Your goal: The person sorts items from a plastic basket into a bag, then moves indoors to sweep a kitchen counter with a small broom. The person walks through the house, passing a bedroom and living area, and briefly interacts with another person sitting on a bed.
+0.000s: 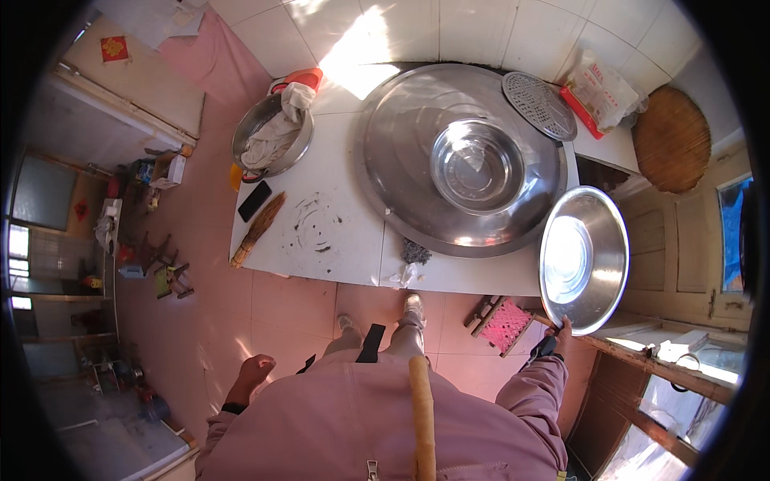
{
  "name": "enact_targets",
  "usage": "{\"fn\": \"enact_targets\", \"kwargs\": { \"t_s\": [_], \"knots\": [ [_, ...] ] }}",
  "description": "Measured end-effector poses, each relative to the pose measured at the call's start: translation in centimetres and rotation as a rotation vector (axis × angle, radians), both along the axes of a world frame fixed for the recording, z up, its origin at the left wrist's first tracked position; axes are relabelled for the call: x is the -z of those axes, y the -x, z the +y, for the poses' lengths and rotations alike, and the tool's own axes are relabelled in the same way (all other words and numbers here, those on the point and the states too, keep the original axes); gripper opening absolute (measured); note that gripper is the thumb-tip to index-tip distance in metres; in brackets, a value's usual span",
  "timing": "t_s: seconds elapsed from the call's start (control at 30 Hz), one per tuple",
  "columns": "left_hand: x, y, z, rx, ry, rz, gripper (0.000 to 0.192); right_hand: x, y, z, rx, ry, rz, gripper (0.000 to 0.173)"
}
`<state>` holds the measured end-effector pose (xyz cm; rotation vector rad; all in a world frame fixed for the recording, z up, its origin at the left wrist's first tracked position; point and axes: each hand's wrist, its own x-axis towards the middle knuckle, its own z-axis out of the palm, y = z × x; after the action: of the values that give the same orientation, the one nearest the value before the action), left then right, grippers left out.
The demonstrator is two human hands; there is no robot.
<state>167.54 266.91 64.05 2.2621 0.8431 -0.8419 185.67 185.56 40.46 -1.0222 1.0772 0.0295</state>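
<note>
My right hand (562, 338) grips the lower rim of a shiny stainless-steel basin (609, 252), which is tilted on its side at the right end of the white counter (355, 240). Beside my body on the left, my left hand (257, 371) hangs with curled fingers, and nothing shows in it. On the counter lies a very large round metal lid (403, 180). A smaller steel bowl (478, 165) sits on it, apparently with some clear liquid or glare inside. A perforated metal steamer plate (539, 105) rests over the lid's far right edge.
A steel pot with cloth (271, 141), a black phone (255, 201) and a straw whisk broom (258, 231) occupy the counter's left. A steel-wool scourer (415, 251) and crumpled tissue (406, 275) lie near its front edge. A pink woven stool (504, 324) stands below; a wooden door (668, 252) is right.
</note>
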Motion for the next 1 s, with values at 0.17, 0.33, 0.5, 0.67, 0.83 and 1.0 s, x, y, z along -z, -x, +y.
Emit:
{"fn": "enact_targets", "kwargs": {
  "t_s": [0.17,0.33,0.5,0.67,0.83,1.0],
  "knots": [
    [0.2,1.5,-1.1,-0.018,0.033,-0.063,0.035,-0.1,0.9,-2.3,0.114,0.166,-0.022,0.024],
    [1.3,3.3,-1.4,-0.081,0.067,-0.041,0.034,-0.7,1.2,-1.8,0.102,0.241,0.03,0.025],
    [3.5,4.5,0.5,-0.054,0.082,0.002,0.032,-2.0,2.2,3.3,0.286,0.047,0.019,0.036],
    [6.7,6.6,3.9,-0.181,0.138,-0.165,0.032,-2.4,5.3,10.9,0.23,0.042,0.139,0.034],
    [9.9,13.6,7.6,-0.163,0.151,-0.13,0.036,-1.7,6.7,26.6,-0.165,0.247,0.257,0.046],
    [12.9,25.5,11.1,-0.095,0.084,-0.141,0.033,-3.3,2.0,38.9,-0.899,1.003,0.152,0.035]
  ]
}}
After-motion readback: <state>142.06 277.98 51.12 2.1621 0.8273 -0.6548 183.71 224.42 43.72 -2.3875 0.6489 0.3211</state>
